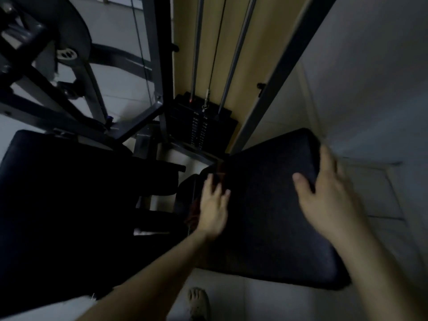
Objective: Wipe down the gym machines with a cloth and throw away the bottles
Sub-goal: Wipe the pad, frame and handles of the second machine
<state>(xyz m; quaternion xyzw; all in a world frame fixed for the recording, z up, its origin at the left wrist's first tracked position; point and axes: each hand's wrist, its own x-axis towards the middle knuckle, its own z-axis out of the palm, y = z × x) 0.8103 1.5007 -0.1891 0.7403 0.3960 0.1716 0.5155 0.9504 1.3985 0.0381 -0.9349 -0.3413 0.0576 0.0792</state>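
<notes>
We look down at a dark seat pad (266, 216) of a gym machine. Our left hand (214, 205) lies at the pad's left edge, its grip apart with the fingers out flat. Something dark red (193, 213) shows just under it. It may be the cloth, but it is too dark and blurry to tell. Our right hand (328, 200) is near the pad's far right corner, fingers spread, its grip apart too. Behind the pad stands a black weight stack (201, 128). Its little numbers are too blurry to read.
</notes>
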